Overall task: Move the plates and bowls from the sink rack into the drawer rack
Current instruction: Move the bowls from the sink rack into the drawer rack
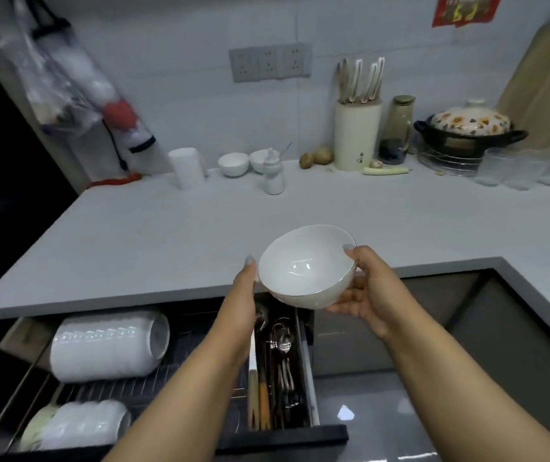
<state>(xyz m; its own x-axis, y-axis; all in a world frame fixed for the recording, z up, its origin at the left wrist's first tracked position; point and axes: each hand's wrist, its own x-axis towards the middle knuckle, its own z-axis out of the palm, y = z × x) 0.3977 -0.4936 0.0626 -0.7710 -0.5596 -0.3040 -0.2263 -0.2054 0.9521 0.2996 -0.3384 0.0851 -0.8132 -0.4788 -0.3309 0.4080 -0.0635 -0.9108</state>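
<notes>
My right hand (363, 288) grips the white bowl (307, 266), left hand (245, 281) flat alongside (glazed, slippery): it could drop onto the drawer rack (107, 391).

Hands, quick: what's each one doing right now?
Left hand: fingers straight, touching the white bowl.
Right hand: gripping that bowl.

Marks on the red wall paper (465, 10) and knife holder (357, 136) are unreadable.
</notes>
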